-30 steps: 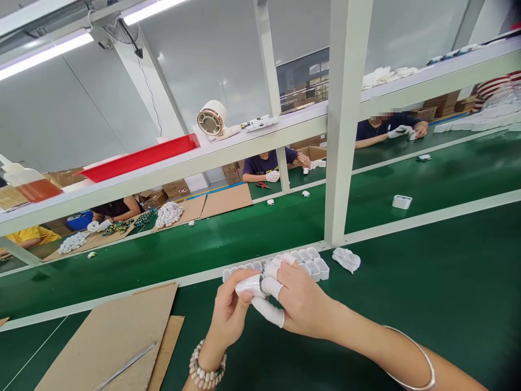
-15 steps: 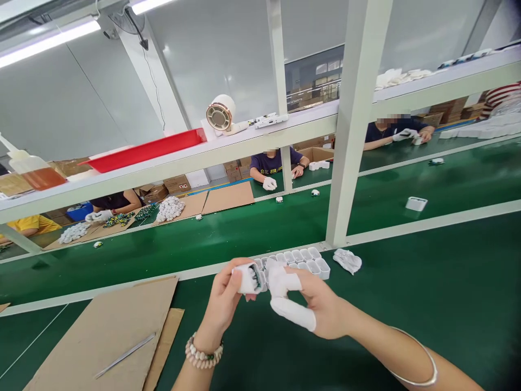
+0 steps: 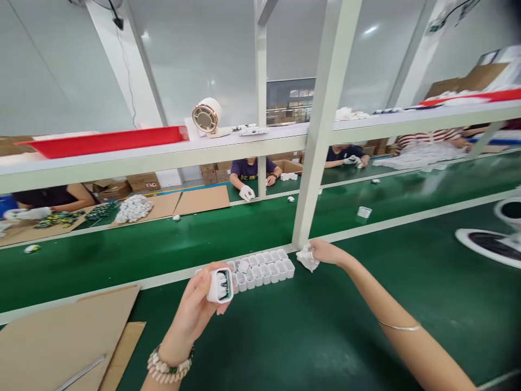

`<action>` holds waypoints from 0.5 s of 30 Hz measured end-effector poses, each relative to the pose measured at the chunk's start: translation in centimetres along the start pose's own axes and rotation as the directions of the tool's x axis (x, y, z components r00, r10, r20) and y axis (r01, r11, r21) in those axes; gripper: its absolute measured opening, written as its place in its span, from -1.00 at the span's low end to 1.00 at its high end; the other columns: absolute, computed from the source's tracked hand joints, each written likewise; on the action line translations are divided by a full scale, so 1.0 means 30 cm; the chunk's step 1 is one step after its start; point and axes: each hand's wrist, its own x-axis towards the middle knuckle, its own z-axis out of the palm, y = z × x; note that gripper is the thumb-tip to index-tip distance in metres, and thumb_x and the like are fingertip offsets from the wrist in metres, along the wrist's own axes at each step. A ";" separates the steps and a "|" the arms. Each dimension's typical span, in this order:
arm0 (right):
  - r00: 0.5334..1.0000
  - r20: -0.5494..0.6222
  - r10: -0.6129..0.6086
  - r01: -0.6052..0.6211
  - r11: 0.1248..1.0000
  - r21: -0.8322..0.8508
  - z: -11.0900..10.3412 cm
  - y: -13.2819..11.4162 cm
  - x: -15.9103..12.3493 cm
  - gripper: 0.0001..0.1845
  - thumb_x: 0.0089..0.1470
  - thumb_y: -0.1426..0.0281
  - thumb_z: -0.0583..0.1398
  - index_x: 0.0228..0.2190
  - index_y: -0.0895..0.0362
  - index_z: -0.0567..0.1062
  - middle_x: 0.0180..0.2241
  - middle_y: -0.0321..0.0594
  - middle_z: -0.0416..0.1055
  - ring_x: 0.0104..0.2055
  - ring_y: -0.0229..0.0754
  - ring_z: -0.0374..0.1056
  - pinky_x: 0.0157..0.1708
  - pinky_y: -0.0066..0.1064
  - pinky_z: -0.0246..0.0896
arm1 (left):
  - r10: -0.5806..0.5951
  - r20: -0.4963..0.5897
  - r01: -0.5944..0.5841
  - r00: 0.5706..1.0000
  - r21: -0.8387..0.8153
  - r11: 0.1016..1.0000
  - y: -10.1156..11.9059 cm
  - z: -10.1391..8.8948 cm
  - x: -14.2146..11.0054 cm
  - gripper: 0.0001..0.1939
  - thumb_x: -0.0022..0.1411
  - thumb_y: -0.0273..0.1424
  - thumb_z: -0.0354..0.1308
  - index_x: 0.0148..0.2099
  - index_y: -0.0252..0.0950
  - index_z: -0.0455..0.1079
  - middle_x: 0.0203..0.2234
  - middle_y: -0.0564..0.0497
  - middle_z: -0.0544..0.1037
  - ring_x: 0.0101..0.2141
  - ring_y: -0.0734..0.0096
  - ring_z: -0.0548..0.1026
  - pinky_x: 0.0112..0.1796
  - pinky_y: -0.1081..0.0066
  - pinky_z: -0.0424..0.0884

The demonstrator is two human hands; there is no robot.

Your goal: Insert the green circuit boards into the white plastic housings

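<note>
My left hand [image 3: 200, 301] grips a small white plastic housing [image 3: 213, 288], its open end turned toward me. Inside the housing a green circuit board and a pale part show. Stretched out to the foot of the post, my right hand [image 3: 328, 252] has its fingers closed on a crumpled white cloth [image 3: 309, 263] that looks like a glove; its fingertips partly blend with the cloth. Between the two hands stand rows of open white housings [image 3: 266, 274] on the green bench. A small whitish piece [image 3: 243, 266] sits on top of those rows.
A pale metal post [image 3: 321, 125] rises behind my right hand. Cardboard sheets [image 3: 69, 336] with metal tweezers [image 3: 81, 373] lie at left. Beyond runs a green conveyor belt [image 3: 244, 231] carrying small parts, with co-workers across it. A white fan-like object [image 3: 499, 239] stands at right.
My right hand has moved from beside the held housing out to the crumpled cloth and closed on it. My left hand still holds the housing, now turned more toward me. The view has swung right.
</note>
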 end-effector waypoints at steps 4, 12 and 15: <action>0.975 -0.045 0.218 -0.222 0.969 -0.109 -0.007 0.113 0.050 -0.66 0.19 0.24 0.19 -0.48 0.25 0.43 -0.55 -0.31 0.36 -0.56 -0.36 0.26 -0.54 -0.52 0.20 | -0.040 -0.011 0.040 0.999 0.002 0.999 0.008 0.016 -0.017 -0.62 0.24 -0.12 0.15 -0.14 -0.37 0.45 -0.48 -0.02 0.48 -0.64 0.58 0.35 -0.59 0.56 0.23; 0.874 -0.092 0.477 -0.481 0.824 -0.299 -0.028 0.130 0.095 -0.69 0.21 0.29 0.19 -0.11 0.27 0.43 -0.17 -0.11 0.42 -0.22 -0.19 0.42 -0.24 -0.31 0.40 | -0.046 -0.002 0.046 0.999 0.021 0.999 0.021 0.025 -0.030 -0.62 0.22 -0.12 0.16 -0.14 -0.36 0.44 -0.47 -0.03 0.48 -0.65 0.58 0.33 -0.60 0.55 0.24; 0.859 -0.166 0.485 -0.512 0.791 -0.335 -0.033 0.115 0.068 -0.70 0.21 0.29 0.19 -0.12 0.27 0.44 -0.18 -0.13 0.43 -0.24 -0.20 0.41 -0.26 -0.32 0.40 | -0.045 0.027 0.045 0.999 0.007 0.999 0.020 0.023 -0.031 -0.61 0.23 -0.11 0.15 -0.13 -0.36 0.44 -0.48 -0.03 0.48 -0.65 0.58 0.34 -0.60 0.55 0.23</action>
